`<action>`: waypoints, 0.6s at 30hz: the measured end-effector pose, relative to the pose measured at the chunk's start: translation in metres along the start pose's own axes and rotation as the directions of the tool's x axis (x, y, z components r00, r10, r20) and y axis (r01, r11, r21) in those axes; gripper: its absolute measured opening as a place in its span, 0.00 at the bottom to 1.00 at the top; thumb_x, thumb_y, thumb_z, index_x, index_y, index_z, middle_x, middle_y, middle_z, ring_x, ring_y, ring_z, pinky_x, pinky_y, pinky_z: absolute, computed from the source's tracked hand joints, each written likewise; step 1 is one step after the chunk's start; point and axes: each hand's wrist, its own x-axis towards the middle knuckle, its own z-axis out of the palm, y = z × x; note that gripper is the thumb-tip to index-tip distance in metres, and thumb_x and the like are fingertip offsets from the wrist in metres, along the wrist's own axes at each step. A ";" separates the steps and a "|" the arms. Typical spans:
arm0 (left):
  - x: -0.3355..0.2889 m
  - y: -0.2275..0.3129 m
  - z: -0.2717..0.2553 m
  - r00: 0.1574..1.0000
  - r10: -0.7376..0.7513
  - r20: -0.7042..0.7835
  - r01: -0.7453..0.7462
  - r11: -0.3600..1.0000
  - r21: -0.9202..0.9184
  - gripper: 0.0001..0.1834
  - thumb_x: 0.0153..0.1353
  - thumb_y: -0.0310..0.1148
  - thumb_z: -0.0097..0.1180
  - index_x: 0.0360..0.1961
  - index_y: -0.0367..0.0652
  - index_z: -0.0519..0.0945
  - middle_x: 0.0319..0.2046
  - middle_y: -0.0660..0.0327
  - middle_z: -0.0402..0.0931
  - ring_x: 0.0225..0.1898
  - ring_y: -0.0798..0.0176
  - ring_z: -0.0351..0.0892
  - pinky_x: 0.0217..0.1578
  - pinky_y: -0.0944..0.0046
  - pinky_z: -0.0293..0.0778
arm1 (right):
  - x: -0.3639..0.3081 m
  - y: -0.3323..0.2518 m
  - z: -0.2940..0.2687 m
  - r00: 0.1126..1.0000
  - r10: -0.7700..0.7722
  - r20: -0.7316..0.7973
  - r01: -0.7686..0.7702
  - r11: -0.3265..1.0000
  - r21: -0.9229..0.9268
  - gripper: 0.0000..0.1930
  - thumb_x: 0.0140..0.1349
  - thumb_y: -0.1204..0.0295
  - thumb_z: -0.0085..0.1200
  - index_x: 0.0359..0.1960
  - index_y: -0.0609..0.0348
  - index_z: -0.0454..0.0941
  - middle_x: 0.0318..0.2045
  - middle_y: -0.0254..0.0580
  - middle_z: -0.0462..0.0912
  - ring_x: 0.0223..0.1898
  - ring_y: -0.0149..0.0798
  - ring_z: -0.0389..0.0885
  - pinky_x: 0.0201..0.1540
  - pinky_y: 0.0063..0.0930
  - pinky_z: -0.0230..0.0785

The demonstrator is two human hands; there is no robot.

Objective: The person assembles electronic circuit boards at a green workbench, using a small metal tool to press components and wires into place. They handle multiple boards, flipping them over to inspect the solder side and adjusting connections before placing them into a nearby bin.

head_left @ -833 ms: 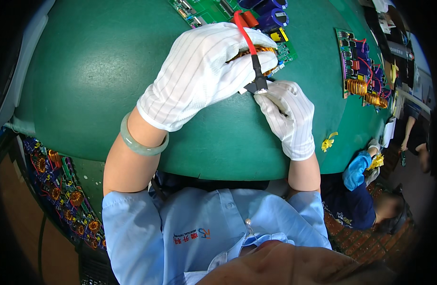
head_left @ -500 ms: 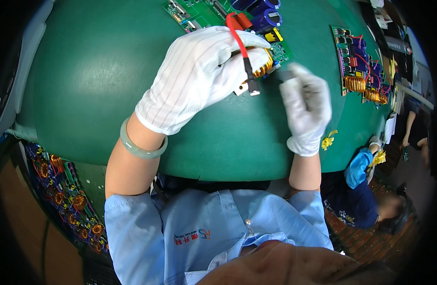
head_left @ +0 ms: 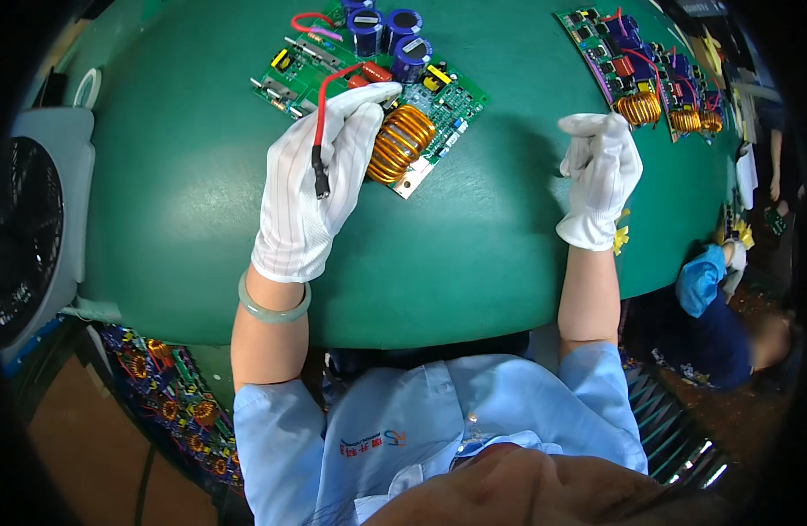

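Note:
On the green tabletop lies a green circuit board (head_left: 463, 95) with blue capacitors (head_left: 412, 60) and a copper-wound coil (head_left: 402, 145) at its near corner. My left hand (head_left: 309, 188), in a striped white glove, is closed at the board's left part, its thumb and forefinger against the coil's left side; the fingertips' grip is partly hidden. A red wire (head_left: 322, 110) arches from the board over the back of that hand, its black-sleeved end hanging down. Well right of the board, my gloved right hand (head_left: 601, 180) is raised with curled fingers; anything inside them is hidden.
More boards with coils (head_left: 638, 109) stand at the far right. A yellow ribbon-like piece (head_left: 622, 235) lies beside my right wrist. At the left stands a grey-framed fan (head_left: 37, 219); lower left, many boards (head_left: 171, 394) are packed together. A person in a blue sleeve (head_left: 701, 279) sits right.
My right hand has moved right, away from the board; the dark piece in its fingers no longer shows. The red wire's end has swung left off the coil. The whole view has shifted.

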 end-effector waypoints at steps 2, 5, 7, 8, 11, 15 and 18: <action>0.001 0.006 -0.002 0.998 -0.057 0.024 0.058 0.998 -0.018 0.10 0.71 0.26 0.56 0.50 0.39 0.83 0.35 0.53 0.85 0.31 0.63 0.82 0.37 0.65 0.77 | 0.000 -0.005 -0.001 0.989 0.126 -0.083 -0.129 0.991 -0.024 0.23 0.73 0.56 0.53 0.28 0.65 0.81 0.24 0.39 0.83 0.17 0.20 0.65 0.19 0.18 0.57; -0.005 -0.003 0.000 0.998 -0.036 0.054 0.039 0.998 -0.051 0.15 0.65 0.27 0.63 0.53 0.38 0.82 0.38 0.55 0.86 0.37 0.64 0.84 0.42 0.65 0.79 | 0.004 0.001 -0.006 0.964 0.211 -0.163 -0.209 0.978 0.031 0.20 0.72 0.56 0.56 0.32 0.63 0.82 0.25 0.37 0.84 0.17 0.21 0.66 0.19 0.18 0.57; -0.009 -0.009 0.005 0.996 0.056 0.067 -0.051 0.995 -0.081 0.25 0.56 0.31 0.72 0.55 0.39 0.81 0.42 0.54 0.86 0.41 0.62 0.86 0.46 0.64 0.80 | 0.007 0.005 0.000 0.970 0.088 -0.226 -0.081 0.996 0.040 0.17 0.71 0.58 0.58 0.37 0.62 0.81 0.28 0.35 0.84 0.18 0.21 0.69 0.19 0.18 0.58; -0.008 -0.007 0.008 0.987 0.148 0.057 -0.143 0.987 -0.080 0.29 0.52 0.33 0.75 0.56 0.39 0.81 0.44 0.53 0.86 0.41 0.61 0.86 0.45 0.63 0.80 | 0.006 0.003 0.004 0.965 0.028 -0.261 -0.019 0.999 0.038 0.16 0.71 0.59 0.58 0.40 0.61 0.81 0.30 0.35 0.84 0.19 0.21 0.70 0.20 0.18 0.59; -0.004 0.000 0.020 0.977 0.198 0.080 -0.208 0.968 0.140 0.32 0.47 0.35 0.78 0.55 0.43 0.81 0.44 0.53 0.85 0.42 0.55 0.86 0.46 0.61 0.81 | 0.010 0.014 0.001 0.979 -0.040 -0.201 0.032 0.999 -0.040 0.14 0.70 0.67 0.58 0.53 0.59 0.80 0.42 0.34 0.85 0.30 0.24 0.78 0.34 0.19 0.71; -0.005 0.016 0.019 0.977 0.161 0.139 -0.196 0.933 0.302 0.25 0.58 0.29 0.71 0.56 0.38 0.78 0.48 0.52 0.82 0.45 0.60 0.84 0.48 0.63 0.80 | 0.015 0.039 0.008 0.989 -0.145 0.017 0.145 0.959 -0.244 0.11 0.69 0.72 0.57 0.51 0.58 0.80 0.46 0.42 0.86 0.47 0.38 0.85 0.53 0.29 0.75; -0.012 0.031 0.001 0.978 0.143 0.152 -0.197 0.876 0.441 0.23 0.59 0.33 0.69 0.56 0.45 0.80 0.46 0.52 0.83 0.42 0.50 0.84 0.47 0.58 0.79 | 0.014 0.027 0.009 0.995 -0.079 0.060 0.092 0.957 -0.274 0.12 0.68 0.70 0.58 0.51 0.57 0.82 0.47 0.41 0.86 0.48 0.37 0.85 0.53 0.28 0.74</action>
